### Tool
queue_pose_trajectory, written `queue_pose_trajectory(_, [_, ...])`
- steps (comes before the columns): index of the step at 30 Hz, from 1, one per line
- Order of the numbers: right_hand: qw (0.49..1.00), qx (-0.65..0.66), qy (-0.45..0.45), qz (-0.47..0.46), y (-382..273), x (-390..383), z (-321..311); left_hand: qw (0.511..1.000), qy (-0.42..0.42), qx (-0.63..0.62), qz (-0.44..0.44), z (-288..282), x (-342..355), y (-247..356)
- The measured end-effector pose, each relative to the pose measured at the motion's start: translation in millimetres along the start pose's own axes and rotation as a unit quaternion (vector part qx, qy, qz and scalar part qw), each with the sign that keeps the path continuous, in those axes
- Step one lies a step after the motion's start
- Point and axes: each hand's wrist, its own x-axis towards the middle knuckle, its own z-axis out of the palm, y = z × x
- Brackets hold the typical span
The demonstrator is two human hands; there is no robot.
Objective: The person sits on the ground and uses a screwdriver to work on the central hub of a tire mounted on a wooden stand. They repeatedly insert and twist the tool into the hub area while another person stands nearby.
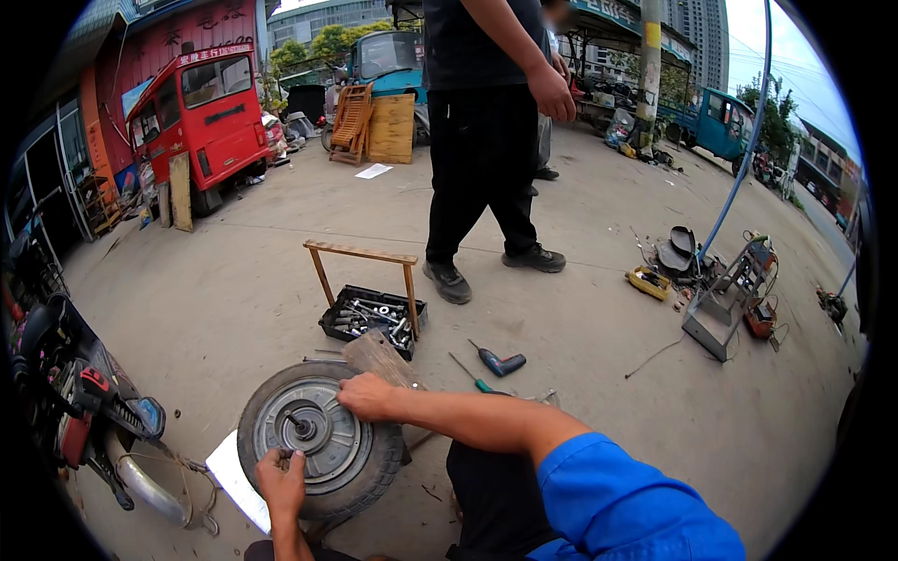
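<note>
**Wheel (348, 458) lying face-up, axle (301, 427) nearer the left grip (281, 479)**

Head view (only one): wheel's low in front of the person, slightly L of centre, broad face up, tyre (380, 475) all round. Axle pokes up out of the hub, seen nearly end-on, so its long axis runs roughly toward the cam.

Key relation: axle lies just beyond left grip & a bit R of it; from right grip (368, 397) it's L & back toward the body. Left's closer, approx.

Left grip: thumb & finger narrow, tips nearly together over the wheel's near-L edge; can't tell if anything small is pinched, or if it's touching. Right grip: fingers curled in at the wheel's far-R edge, arm reaching across from R; can't tell if they hold anything.

Nearby: wood board (379, 360) just past right grip; black crate (329, 329) w/ metal tools (369, 316) beyond that; drill (499, 363) & green-handled screwdriver (482, 384) on the ground to the R; white sheet (232, 479) sticking out L of the tyre. Another person (482, 168) standing past the crate, hands well apart from the wheel.
</note>
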Motion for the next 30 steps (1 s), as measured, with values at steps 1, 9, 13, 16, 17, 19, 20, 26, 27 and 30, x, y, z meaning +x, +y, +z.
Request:
queue_pose_trajectory(1, [1.0, -0.004, 0.001, -0.003, 0.0, -0.2, 0.7, 1.0, 0.001, 0.008, 0.0, 0.3, -0.2, -0.5])
queue_pose_trajectory(9, [1.0, 0.01, 0.023, 0.009, 1.4, 2.1, 8.3, 0.999, -0.009, 0.031, 0.004, -1.4, 0.8, -7.3])
queue_pose_trajectory(13, [0.999, -0.003, 0.037, 0.018, -1.2, 3.3, 7.3, 1.0, -0.001, 0.007, 0.013, 0.1, 1.4, -13.9])
queue_pose_trajectory(16, [0.999, -0.002, 0.04, 0.012, -2.4, 0.6, 3.5, 1.0, -0.008, 0.0, 0.006, 0.5, -0.1, -5.3])
queue_pose_trajectory(17, [0.999, 0.0, 0.035, 0.015, -2.1, 1.2, 3.9, 1.0, -0.015, 0.008, 0.005, -1.4, 0.3, -5.4])
queue_pose_trajectory(19, [0.999, 0.004, 0.026, 0.02, -1.9, 2.3, 3.7, 1.0, -0.024, 0.01, 0.001, -3.9, 0.2, -4.1])
queue_pose_trajectory(20, [1.0, 0.003, 0.021, 0.02, -2.4, 2.5, 3.1, 1.0, -0.025, 0.004, -0.001, -4.3, -0.5, -2.3])
queue_pose_trajectory(26, [0.999, 0.007, 0.023, 0.028, -1.1, 2.3, 2.3, 1.0, -0.025, 0.009, -0.006, -3.2, -1.0, 1.5])
queue_pose_trajectory(27, [0.999, 0.008, 0.028, 0.025, -0.3, 1.9, 3.1, 1.0, -0.027, 0.0, -0.006, -2.7, -0.9, 0.7])
queue_pose_trajectory(30, [0.999, 0.013, 0.029, 0.018, 0.7, 3.2, 6.4, 0.999, -0.028, -0.003, -0.014, -3.3, -1.0, -2.0])
